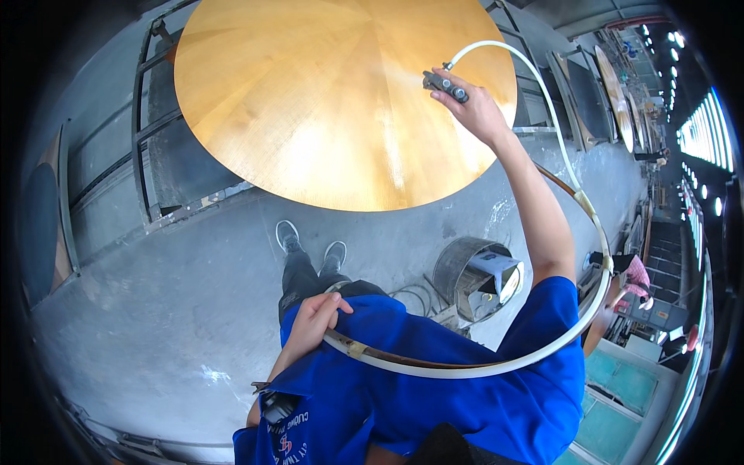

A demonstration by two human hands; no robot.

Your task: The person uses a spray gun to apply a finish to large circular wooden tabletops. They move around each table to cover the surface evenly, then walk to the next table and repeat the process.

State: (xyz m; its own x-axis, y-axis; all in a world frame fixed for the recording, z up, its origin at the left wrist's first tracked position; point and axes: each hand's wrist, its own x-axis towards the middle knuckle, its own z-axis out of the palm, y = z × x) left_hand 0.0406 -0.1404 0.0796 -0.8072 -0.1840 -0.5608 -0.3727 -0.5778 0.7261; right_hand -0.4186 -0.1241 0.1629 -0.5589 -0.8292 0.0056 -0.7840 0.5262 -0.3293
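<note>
My right hand (471,108) is closed round a small dark spray gun (446,85), held over the right part of a large round golden tabletop (310,116). A faint mist leaves the gun's nozzle toward the left. From the gun a white hose (558,116) loops out to the right, past my right arm and back across my blue shirt. At my waist my left hand (316,316) has its fingers curled at the hose's near end; the grip itself is partly hidden. The golden top has a sheen and wedge-shaped grain bands meeting near its far middle.
Dark metal frames (143,139) stand beside the golden top. A round metal drum (465,271) with a pale container in it sits on the grey floor near my right side. Another round panel (612,101) leans far right. A person in pink (637,277) is at the right.
</note>
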